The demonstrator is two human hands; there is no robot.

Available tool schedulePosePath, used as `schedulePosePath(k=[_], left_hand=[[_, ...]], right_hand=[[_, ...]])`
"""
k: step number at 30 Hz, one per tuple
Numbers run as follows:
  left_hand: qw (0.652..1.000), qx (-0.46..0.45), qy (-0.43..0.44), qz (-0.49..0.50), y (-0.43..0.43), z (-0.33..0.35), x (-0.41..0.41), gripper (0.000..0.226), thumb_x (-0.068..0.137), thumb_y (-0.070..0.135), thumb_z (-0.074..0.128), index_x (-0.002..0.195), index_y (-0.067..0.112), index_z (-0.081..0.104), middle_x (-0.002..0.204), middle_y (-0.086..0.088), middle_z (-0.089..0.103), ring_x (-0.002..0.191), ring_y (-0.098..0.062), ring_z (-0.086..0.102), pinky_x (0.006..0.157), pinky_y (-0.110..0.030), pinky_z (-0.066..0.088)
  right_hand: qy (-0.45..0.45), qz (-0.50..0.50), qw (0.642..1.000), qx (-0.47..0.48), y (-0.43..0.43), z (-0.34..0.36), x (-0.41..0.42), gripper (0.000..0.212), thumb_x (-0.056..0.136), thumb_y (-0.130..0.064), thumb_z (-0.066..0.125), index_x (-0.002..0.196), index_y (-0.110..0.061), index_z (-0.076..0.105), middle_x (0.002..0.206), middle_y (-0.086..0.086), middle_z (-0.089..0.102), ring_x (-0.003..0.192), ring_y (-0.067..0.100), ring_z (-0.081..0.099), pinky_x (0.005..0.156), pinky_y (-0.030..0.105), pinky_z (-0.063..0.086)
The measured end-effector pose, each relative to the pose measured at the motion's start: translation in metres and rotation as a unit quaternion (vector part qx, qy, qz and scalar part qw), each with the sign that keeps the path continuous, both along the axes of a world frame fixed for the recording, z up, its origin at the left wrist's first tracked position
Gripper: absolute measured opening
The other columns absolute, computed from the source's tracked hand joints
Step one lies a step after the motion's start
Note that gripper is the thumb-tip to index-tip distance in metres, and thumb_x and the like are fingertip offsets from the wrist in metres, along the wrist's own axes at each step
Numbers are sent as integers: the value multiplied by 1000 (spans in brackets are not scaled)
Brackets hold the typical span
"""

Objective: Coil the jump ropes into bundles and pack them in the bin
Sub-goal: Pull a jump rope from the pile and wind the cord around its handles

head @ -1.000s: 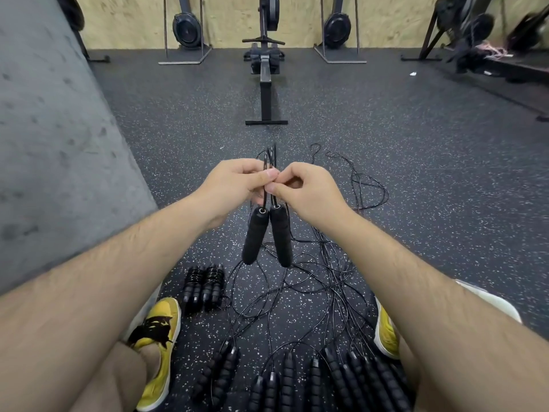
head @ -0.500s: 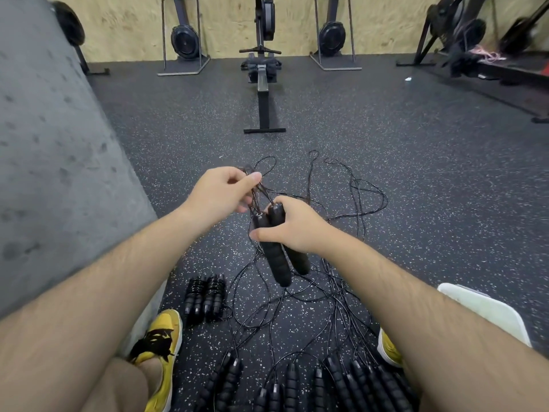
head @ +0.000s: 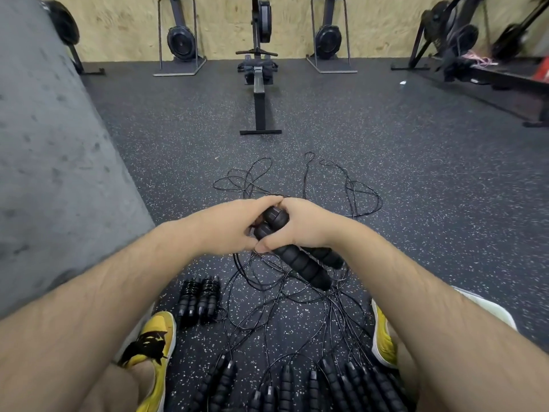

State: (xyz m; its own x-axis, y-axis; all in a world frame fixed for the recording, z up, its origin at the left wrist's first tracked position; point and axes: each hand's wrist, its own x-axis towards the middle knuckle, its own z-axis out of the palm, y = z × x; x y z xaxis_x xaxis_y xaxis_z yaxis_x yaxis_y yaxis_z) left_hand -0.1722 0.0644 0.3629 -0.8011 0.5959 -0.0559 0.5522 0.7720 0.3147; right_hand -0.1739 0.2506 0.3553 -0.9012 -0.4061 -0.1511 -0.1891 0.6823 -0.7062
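The speckled rubber floor [head: 416, 179] carries everything, with a rowing machine [head: 259, 93] parked well beyond the work; nearer in, a loose tangle of black cords [head: 297, 295] sprawls between the person's yellow shoes [head: 154, 346], its far loops reaching toward the rower; a row of spare handles [head: 335, 388] lies at the bottom edge, their ropes not yet coiled; a white edge [head: 487, 307] shows behind the right forearm (possibly the bin, though too little is visible to say); one finished bundle [head: 199, 298] lies just beside the left shoe.

The step in hand looks like the start of a coil; the held pair of handles [head: 300, 263] hangs above the tangle, side by side and tilted down to the right; the right hand [head: 303, 224] is wrapped around their upper part; the left hand [head: 225, 227] is curled against their cap ends, and whether it pinches the cord is hidden.

Next, I judge, the left hand must draw this rope's cord free and wind it round the handles; snagging neighbouring cords is the risk.
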Motion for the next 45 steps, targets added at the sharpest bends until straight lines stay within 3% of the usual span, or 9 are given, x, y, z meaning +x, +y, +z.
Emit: schedulePosePath(k=[4,9,15,19,25,33,37,41,45], left_hand=[[999,51,1,19,-6,0,-5,52,85,10,69,127,29,45,85,8,64,74,-4,59,72,-31,50],[991,115,5,61,-18,4,-9,52,84,24,81,120,26,44,75,9,61,58,2,50,58,-16,37],[981,170,-21,90,-21,2,-11,55,82,25,84,121,19,46,97,6,66,78,-5,64,76,-25,53],[987,86,125,53,-10,-1,-5,70,77,28,80,136,18,42,126,0,43,112,-20,51,99,-38,46],[981,-51,182,52,2,4,-7,52,76,34,72,120,16,49,112,-1,51,101,-24,49,88,-39,45],[968,-60,236,68,-5,0,-4,63,79,40,67,134,19,46,118,0,49,104,-25,47,82,-43,51],[952,-71,294,39,-10,0,-7,85,86,71,52,154,25,32,119,0,52,102,-25,52,71,-41,56],[954,-66,290,25,-19,12,-14,93,84,89,31,160,42,6,109,0,48,95,-24,53,67,-41,54],[951,-41,305,35,-25,21,-12,86,84,89,30,157,52,5,103,0,45,87,-22,51,61,-33,42]], right_hand=[[31,-33,999,-5,8,8,2,70,56,-55,91,108,-27,55,104,-9,66,94,10,63,84,31,51],[143,-29,985,89,12,10,8,89,55,-65,84,126,-39,39,113,-14,59,98,12,58,88,36,49],[285,-43,936,201,7,2,10,71,73,-41,74,133,-32,39,117,-4,53,109,26,56,87,40,47],[312,-17,926,211,5,4,11,63,75,-40,70,130,-26,44,115,-2,52,106,27,57,82,39,47],[329,-66,921,196,1,2,10,57,71,-46,69,120,-24,49,113,-3,57,102,26,56,83,40,46],[276,-111,954,45,-3,-6,8,46,76,-17,70,117,-18,47,110,-1,37,95,29,52,77,37,43],[267,-132,954,-28,-5,-2,12,48,74,-15,74,113,-19,47,110,-2,39,93,22,54,85,43,50],[234,-163,940,-188,-5,2,15,97,67,-10,86,146,-20,30,122,-6,47,107,-9,51,100,18,44],[143,-210,915,-313,-14,2,16,114,73,-7,86,156,-25,9,117,-10,53,93,-15,59,79,3,46]])
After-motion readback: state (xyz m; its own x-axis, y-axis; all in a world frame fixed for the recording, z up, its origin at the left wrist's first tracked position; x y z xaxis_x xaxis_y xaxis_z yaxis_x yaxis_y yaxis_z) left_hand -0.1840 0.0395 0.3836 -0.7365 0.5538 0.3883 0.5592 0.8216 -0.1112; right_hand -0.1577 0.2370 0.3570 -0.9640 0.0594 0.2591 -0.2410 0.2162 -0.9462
